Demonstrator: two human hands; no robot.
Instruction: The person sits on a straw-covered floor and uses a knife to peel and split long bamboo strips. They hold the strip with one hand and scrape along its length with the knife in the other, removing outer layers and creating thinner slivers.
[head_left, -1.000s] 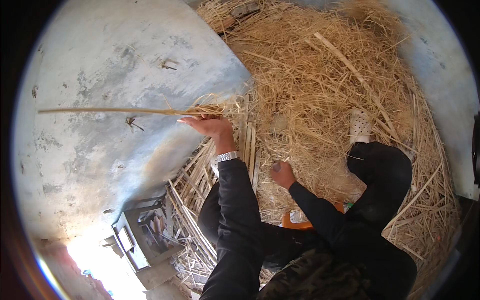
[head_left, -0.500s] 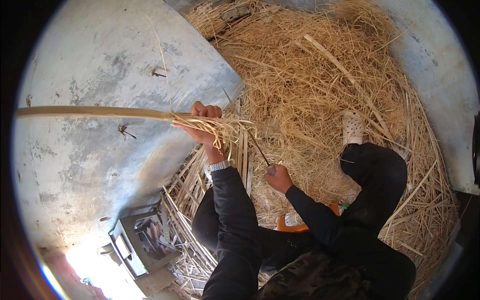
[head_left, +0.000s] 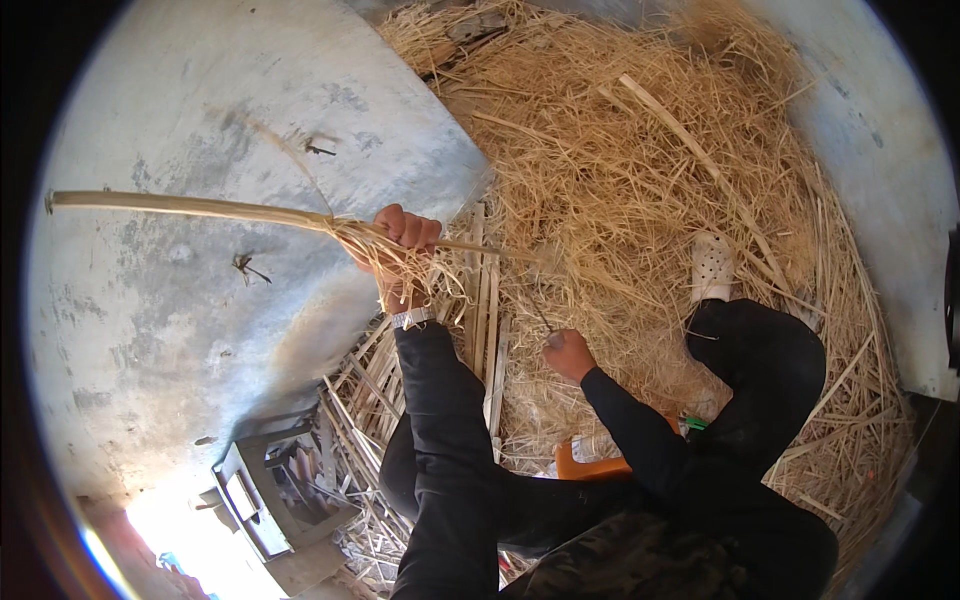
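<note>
Split-cane strip (head_left: 190, 203): long, narrow and pale tan, held out to the left before the weathered wall (head_left: 180, 330). Its left length is smooth and slightly bowed; a shorter length emerges right of the grip, its end blurred against the floor litter.

Left hand (head_left: 405, 238): fingers curled firmly around the strip, knuckles uppermost. Thin, curled shavings (head_left: 385, 255) bunch at this grip and hang in loose ribbons over the wrist, above a metal-link wristwatch (head_left: 413, 317).

Right hand (head_left: 570, 356): closed into a fist around the handle of a slim, dark tool (head_left: 543, 317). The tool's shaft points up and away from the fist; its far end is too blurred to make out. This hand sits lower than the left and well apart from it.

Floor, as seen from where I stand: dry, tangled fibre forms a matted heap (head_left: 610, 170), with a flat, straight lath (head_left: 690, 150) lying across it. Stiff, straight slats (head_left: 483, 310) lie beneath the left forearm. A smooth orange object (head_left: 592, 467) sits beside the right forearm.
</note>
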